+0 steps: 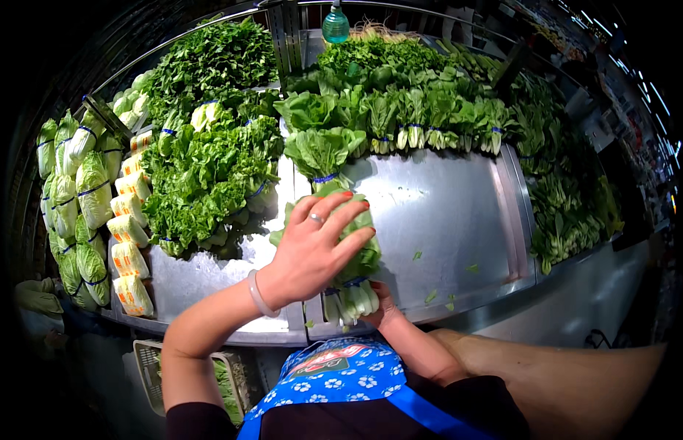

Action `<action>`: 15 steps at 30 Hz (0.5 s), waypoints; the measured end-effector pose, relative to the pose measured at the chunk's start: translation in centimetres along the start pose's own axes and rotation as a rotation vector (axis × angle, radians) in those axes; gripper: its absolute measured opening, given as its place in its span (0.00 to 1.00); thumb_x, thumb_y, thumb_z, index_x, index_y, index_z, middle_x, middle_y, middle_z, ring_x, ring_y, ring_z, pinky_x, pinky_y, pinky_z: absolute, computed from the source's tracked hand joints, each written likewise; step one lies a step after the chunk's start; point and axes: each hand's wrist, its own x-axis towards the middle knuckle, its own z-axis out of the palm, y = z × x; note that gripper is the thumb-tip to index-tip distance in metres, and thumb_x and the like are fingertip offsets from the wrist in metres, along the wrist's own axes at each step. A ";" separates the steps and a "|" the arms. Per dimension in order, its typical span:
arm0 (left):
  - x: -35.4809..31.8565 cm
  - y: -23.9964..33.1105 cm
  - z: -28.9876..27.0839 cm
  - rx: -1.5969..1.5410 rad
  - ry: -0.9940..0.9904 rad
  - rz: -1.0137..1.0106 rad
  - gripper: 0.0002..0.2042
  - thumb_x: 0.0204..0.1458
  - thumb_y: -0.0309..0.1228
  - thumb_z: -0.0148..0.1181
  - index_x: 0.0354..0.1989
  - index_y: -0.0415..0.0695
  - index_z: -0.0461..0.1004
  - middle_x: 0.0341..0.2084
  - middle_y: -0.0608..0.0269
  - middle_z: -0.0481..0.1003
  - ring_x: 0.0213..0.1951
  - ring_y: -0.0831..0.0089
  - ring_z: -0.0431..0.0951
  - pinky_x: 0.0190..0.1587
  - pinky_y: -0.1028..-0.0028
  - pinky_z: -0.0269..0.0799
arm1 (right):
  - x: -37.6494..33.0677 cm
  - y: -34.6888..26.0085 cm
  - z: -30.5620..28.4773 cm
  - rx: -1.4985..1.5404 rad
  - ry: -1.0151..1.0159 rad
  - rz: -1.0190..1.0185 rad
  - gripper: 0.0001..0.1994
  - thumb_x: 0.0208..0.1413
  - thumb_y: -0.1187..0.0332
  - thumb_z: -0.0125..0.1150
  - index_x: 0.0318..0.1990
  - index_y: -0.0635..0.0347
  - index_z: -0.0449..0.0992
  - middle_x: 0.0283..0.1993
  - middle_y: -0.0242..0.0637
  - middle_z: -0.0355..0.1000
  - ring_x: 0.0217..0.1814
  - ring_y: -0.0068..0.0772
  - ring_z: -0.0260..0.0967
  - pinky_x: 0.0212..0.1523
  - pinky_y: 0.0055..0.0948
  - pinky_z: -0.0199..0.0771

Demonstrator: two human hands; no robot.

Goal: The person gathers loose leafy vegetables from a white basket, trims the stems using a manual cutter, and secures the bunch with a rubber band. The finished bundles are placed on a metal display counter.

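Observation:
A bunch of bok choy (360, 302), pale stalks toward me and bound with a blue band, lies at the front of the metal display counter (429, 213). My left hand (312, 246) rests over its leaves with the fingers spread, a ring and a bracelet on that arm. Beside the stalks, my right hand (383, 304) is curled around the bunch's lower right side; some of its fingers are hidden underneath. Just beyond my left fingertips sits another banded leafy bunch (323, 155), its leaves pointing away.
Banded bunches (415, 121) line the back. Curly lettuce (209, 176), wrapped white packs (129, 229) and napa cabbages (94, 189) fill the left. Dark greens (569, 213) lie right. Leaf scraps (430, 296) dot the metal. Below the counter's edge is a crate (149, 370) with greens.

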 end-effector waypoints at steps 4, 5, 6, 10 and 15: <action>-3.5 -0.2 0.1 -0.038 0.217 -0.316 0.16 0.43 0.26 0.66 0.43 0.51 0.75 0.49 0.61 0.73 0.54 0.62 0.70 0.57 0.58 0.57 | 1.7 -8.7 -2.1 -0.281 0.054 -0.265 0.39 0.45 0.62 0.67 0.65 0.63 0.60 0.61 0.45 0.66 0.61 0.45 0.67 0.65 0.45 0.65; -5.6 -0.7 0.7 -0.082 0.167 -0.450 0.15 0.43 0.24 0.66 0.42 0.49 0.75 0.48 0.60 0.73 0.53 0.61 0.71 0.56 0.60 0.59 | 2.6 -10.0 -0.6 -0.390 0.129 -0.411 0.38 0.45 0.66 0.67 0.66 0.63 0.58 0.61 0.43 0.66 0.61 0.43 0.66 0.65 0.43 0.64; -8.2 -1.1 1.6 -0.128 0.119 -0.584 0.15 0.43 0.22 0.66 0.41 0.47 0.75 0.47 0.59 0.74 0.52 0.61 0.72 0.55 0.62 0.61 | 3.8 -11.5 1.3 -0.502 0.204 -0.557 0.38 0.46 0.70 0.66 0.66 0.63 0.57 0.61 0.41 0.65 0.62 0.42 0.66 0.65 0.40 0.64; -21.2 0.2 6.0 -0.420 0.222 -1.135 0.11 0.46 0.19 0.62 0.39 0.42 0.76 0.41 0.56 0.76 0.45 0.59 0.76 0.49 0.67 0.69 | 12.6 -17.4 -0.9 -1.103 0.346 -1.016 0.34 0.42 0.73 0.72 0.59 0.62 0.63 0.57 0.37 0.67 0.56 0.32 0.67 0.58 0.33 0.66; -32.9 5.2 9.0 -0.592 0.325 -1.651 0.09 0.52 0.18 0.58 0.41 0.39 0.75 0.38 0.64 0.76 0.42 0.75 0.75 0.46 0.75 0.69 | 22.4 -20.1 -5.9 -2.048 0.826 -1.285 0.46 0.35 0.62 0.75 0.65 0.63 0.58 0.55 0.54 0.66 0.57 0.58 0.63 0.60 0.43 0.65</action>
